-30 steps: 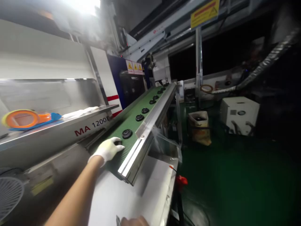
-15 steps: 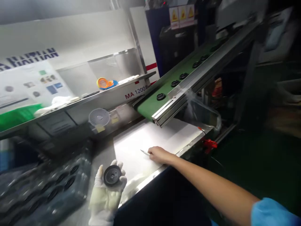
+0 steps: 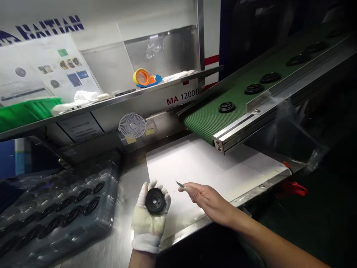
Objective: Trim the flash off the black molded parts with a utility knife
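A white glove covers my left hand, palm up, its fingers curled round a black round part with a small centre hole. My bare right hand pinches a small pointed blade, its tip directed up and left toward the black part, not touching it. Both hands are above the front of the bench, beside and over a white sheet. More black round parts lie on the green conveyor belt at the upper right.
Clear plastic trays holding several black parts are stacked at the left. A shelf carries a green bin, white gloves and an orange tape roll. A small fan sits below. Red clamp at the right edge.
The view has swung and come closer, so the bench and conveyor look larger. My left hand, still with the black part, and my right hand with the blade are nearer each other.
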Available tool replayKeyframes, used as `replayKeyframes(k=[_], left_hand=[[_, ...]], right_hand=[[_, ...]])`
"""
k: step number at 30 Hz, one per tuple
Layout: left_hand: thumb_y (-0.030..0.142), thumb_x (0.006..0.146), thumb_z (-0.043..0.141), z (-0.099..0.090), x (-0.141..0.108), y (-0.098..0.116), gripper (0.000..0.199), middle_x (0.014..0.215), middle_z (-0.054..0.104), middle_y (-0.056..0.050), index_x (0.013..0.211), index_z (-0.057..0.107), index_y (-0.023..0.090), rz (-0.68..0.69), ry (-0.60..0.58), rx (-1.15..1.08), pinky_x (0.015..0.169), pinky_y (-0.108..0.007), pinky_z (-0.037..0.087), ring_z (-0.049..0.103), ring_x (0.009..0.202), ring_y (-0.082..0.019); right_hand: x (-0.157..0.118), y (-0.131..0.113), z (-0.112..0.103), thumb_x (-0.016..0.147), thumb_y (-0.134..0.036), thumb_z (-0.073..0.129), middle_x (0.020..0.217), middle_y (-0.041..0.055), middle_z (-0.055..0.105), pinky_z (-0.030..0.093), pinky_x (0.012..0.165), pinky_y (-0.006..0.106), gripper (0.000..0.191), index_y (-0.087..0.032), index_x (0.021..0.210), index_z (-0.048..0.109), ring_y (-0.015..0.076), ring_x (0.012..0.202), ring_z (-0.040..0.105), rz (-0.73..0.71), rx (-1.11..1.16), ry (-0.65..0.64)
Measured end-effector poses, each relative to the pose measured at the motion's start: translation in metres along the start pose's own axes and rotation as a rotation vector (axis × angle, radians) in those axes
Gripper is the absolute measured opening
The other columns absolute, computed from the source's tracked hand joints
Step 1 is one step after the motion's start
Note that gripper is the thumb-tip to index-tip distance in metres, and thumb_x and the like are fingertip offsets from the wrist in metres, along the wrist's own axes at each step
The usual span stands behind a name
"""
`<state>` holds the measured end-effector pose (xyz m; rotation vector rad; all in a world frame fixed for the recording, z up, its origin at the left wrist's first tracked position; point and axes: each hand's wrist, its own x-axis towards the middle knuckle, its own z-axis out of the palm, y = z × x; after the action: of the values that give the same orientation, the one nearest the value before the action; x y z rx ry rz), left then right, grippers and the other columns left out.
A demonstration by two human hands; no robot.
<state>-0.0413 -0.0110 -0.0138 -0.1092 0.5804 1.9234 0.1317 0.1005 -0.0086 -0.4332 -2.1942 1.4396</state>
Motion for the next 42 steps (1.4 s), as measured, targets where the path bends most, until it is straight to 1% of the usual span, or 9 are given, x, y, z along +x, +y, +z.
replayKeyframes(k=[5, 9, 15, 20, 32, 35, 38, 40, 42], left_hand=[[0.010, 0.084, 0.052, 0.000, 0.022, 0.004, 0.018, 0.092, 0.067, -0.007, 0.094, 0.066, 0.015, 0.074, 0.080, 0.024, 0.090, -0.042, 0.050, 0.063, 0.090, -0.020], [0.012, 0.080, 0.054, -0.004, 0.029, 0.003, 0.017, 0.083, 0.065, -0.006, 0.091, 0.066, 0.016, 0.189, 0.067, 0.085, 0.085, -0.038, 0.052, 0.063, 0.082, -0.019], [0.018, 0.082, 0.057, -0.002, 0.039, -0.003, 0.008, 0.072, 0.059, -0.001, 0.085, 0.064, 0.015, 0.141, 0.006, 0.016, 0.082, -0.033, 0.051, 0.058, 0.073, -0.014], [0.015, 0.081, 0.056, 0.001, 0.044, -0.008, 0.007, 0.073, 0.057, 0.000, 0.085, 0.063, 0.015, 0.174, 0.088, -0.031, 0.084, -0.036, 0.050, 0.057, 0.074, -0.014], [0.016, 0.081, 0.058, -0.007, 0.060, -0.013, 0.005, 0.070, 0.060, 0.002, 0.081, 0.063, 0.016, 0.362, 0.047, -0.056, 0.089, -0.034, 0.049, 0.059, 0.069, -0.009], [0.019, 0.082, 0.057, -0.007, 0.056, -0.009, 0.016, 0.088, 0.066, -0.003, 0.096, 0.065, 0.017, 0.353, 0.036, 0.027, 0.094, -0.038, 0.046, 0.062, 0.088, -0.016], [0.026, 0.082, 0.054, -0.009, 0.049, 0.000, 0.036, 0.113, 0.062, -0.012, 0.117, 0.059, 0.019, 0.190, 0.004, 0.150, 0.089, -0.047, 0.048, 0.057, 0.107, -0.029], [0.025, 0.078, 0.054, -0.010, 0.046, 0.005, 0.039, 0.104, 0.064, -0.013, 0.116, 0.059, 0.016, 0.129, -0.040, 0.169, 0.083, -0.046, 0.050, 0.060, 0.099, -0.029], [0.021, 0.074, 0.054, -0.012, 0.046, 0.008, 0.035, 0.084, 0.064, -0.009, 0.107, 0.062, 0.012, 0.174, -0.068, 0.148, 0.077, -0.040, 0.052, 0.062, 0.083, -0.023]], right_hand=[[0.020, 0.005, 0.013, 0.094, -0.025, 0.050, 0.084, -0.0010, 0.059, 0.042, 0.070, 0.024, 0.013, -0.022, 0.095, 0.062, 0.0146, 0.078, 0.055, 0.018, -0.074, -0.021], [0.032, 0.006, 0.027, 0.100, -0.025, 0.038, 0.090, -0.0009, 0.061, 0.041, 0.073, 0.025, 0.022, -0.024, 0.106, 0.059, 0.0145, 0.081, 0.056, -0.013, -0.202, -0.059], [0.044, 0.020, 0.048, 0.102, -0.032, 0.035, 0.081, -0.0005, 0.057, 0.034, 0.063, 0.026, 0.023, -0.022, 0.089, 0.052, 0.0154, 0.071, 0.052, -0.040, -0.669, 0.008], [0.045, 0.031, 0.056, 0.102, -0.034, 0.033, 0.079, -0.0008, 0.056, 0.030, 0.060, 0.028, 0.025, -0.022, 0.090, 0.051, 0.0161, 0.068, 0.052, -0.025, -0.859, 0.049], [0.040, 0.025, 0.078, 0.101, -0.031, 0.035, 0.080, -0.0010, 0.057, 0.029, 0.060, 0.028, 0.021, -0.022, 0.088, 0.048, 0.0166, 0.070, 0.054, 0.046, -0.818, 0.020], [0.041, 0.024, 0.076, 0.101, -0.030, 0.036, 0.081, -0.0013, 0.057, 0.030, 0.061, 0.027, 0.019, -0.022, 0.088, 0.048, 0.0162, 0.071, 0.054, 0.036, -0.781, 0.007], [0.042, 0.024, 0.070, 0.101, -0.028, 0.037, 0.082, -0.0013, 0.057, 0.032, 0.062, 0.026, 0.018, -0.022, 0.088, 0.047, 0.0155, 0.071, 0.053, 0.008, -0.736, -0.042], [0.043, 0.024, 0.066, 0.102, -0.029, 0.035, 0.083, -0.0006, 0.057, 0.033, 0.063, 0.025, 0.019, -0.021, 0.090, 0.048, 0.0154, 0.072, 0.053, -0.004, -0.716, -0.057], [0.044, 0.025, 0.066, 0.102, -0.031, 0.034, 0.083, -0.0001, 0.056, 0.033, 0.063, 0.025, 0.021, -0.021, 0.092, 0.048, 0.0155, 0.072, 0.052, 0.006, -0.730, -0.035]])
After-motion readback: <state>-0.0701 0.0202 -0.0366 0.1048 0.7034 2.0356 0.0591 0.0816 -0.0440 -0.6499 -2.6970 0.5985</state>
